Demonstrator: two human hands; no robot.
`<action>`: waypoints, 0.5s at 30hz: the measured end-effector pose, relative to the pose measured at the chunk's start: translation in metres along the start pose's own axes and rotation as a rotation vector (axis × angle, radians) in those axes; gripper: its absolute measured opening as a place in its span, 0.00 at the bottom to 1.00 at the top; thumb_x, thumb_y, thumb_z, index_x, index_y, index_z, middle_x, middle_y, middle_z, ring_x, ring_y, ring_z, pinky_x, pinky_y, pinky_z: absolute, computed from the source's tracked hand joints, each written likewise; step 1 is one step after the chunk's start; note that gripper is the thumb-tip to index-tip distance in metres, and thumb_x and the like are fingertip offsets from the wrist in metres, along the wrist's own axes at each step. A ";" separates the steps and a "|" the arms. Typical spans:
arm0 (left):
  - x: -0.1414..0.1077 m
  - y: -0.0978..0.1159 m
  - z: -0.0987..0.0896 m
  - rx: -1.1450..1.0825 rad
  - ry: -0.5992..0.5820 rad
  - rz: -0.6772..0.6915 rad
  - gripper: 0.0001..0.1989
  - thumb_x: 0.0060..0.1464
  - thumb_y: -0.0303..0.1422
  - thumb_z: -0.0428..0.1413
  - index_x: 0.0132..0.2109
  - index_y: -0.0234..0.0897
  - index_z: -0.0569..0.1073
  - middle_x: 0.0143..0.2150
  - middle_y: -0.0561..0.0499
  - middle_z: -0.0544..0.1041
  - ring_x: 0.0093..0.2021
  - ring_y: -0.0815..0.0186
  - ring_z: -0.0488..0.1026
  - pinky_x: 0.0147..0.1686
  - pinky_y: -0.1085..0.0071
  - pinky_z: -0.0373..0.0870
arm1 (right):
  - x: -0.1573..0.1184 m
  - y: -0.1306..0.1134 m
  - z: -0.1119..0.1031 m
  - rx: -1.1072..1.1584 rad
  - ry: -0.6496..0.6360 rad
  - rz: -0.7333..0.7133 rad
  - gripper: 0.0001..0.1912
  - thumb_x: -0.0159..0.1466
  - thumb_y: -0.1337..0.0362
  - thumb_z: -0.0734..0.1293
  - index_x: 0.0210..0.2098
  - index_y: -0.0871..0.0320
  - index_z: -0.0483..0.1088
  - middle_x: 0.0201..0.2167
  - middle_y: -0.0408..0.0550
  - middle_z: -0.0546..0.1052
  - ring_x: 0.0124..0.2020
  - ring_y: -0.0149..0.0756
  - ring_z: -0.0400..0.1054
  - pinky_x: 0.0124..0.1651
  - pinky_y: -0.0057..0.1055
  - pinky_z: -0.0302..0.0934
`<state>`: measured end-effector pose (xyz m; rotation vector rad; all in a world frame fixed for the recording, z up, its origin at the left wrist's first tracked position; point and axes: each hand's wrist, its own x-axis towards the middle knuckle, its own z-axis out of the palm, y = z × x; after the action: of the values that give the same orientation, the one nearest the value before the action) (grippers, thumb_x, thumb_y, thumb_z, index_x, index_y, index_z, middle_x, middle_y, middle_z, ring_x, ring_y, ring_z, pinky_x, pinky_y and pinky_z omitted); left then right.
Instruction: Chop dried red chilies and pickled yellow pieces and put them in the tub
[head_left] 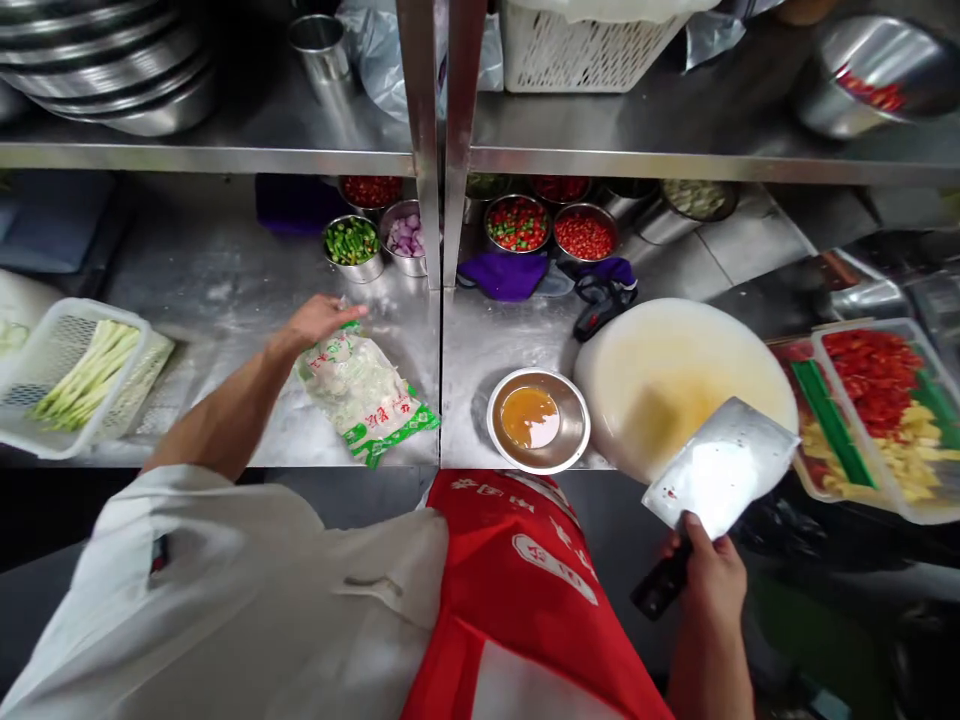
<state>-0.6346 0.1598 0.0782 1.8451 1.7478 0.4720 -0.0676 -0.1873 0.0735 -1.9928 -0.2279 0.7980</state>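
My left hand (324,318) is closed on the upper edge of a clear plastic bag (367,385) with green and red print, which lies on the steel counter. Pale contents show through its film. In my right hand (712,575) is a cleaver (724,465), gripped by its dark handle, its broad blade over the near right edge of a thick round chopping board (675,370). Between bag and board stands a steel bowl (576,420) with brown liquid in it.
Steel cups of chopped peppers (517,222) and purple onion pieces (406,236) line the back under a shelf (225,158). A basket of green stalks (112,400) stands left. Plastic containers of red and yellow pieces (877,390) sit right. Purple cloth (510,275) lies behind the board.
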 end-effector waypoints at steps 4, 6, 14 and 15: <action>-0.047 0.114 -0.030 0.062 -0.167 0.071 0.29 0.52 0.56 0.57 0.18 0.37 0.62 0.15 0.58 0.56 0.16 0.75 0.52 0.17 0.74 0.46 | 0.020 -0.011 0.010 0.042 -0.083 -0.023 0.16 0.53 0.52 0.73 0.30 0.51 0.64 0.15 0.37 0.66 0.13 0.35 0.60 0.14 0.35 0.57; -0.071 0.168 -0.038 0.112 -0.198 0.198 0.30 0.53 0.56 0.55 0.18 0.37 0.59 0.15 0.57 0.53 0.17 0.75 0.51 0.18 0.74 0.45 | 0.033 -0.015 0.012 0.058 -0.117 -0.010 0.17 0.53 0.51 0.73 0.29 0.52 0.63 0.15 0.37 0.66 0.13 0.35 0.61 0.14 0.33 0.57; -0.043 0.275 -0.010 0.134 0.151 0.306 0.29 0.61 0.53 0.46 0.20 0.38 0.53 0.18 0.56 0.52 0.19 0.74 0.49 0.19 0.73 0.45 | 0.071 -0.048 0.012 0.072 -0.535 -0.111 0.18 0.51 0.55 0.74 0.29 0.54 0.61 0.15 0.37 0.68 0.13 0.31 0.61 0.17 0.29 0.57; -0.030 0.279 0.006 0.123 0.168 0.305 0.29 0.61 0.53 0.45 0.20 0.38 0.52 0.18 0.56 0.51 0.19 0.74 0.49 0.19 0.73 0.45 | 0.068 -0.056 0.015 0.073 -0.612 -0.123 0.18 0.52 0.56 0.73 0.29 0.54 0.60 0.14 0.36 0.68 0.13 0.32 0.61 0.17 0.30 0.58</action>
<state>-0.4113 0.1278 0.2457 2.2305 1.6365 0.6673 -0.0157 -0.1159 0.0845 -1.6008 -0.6572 1.2980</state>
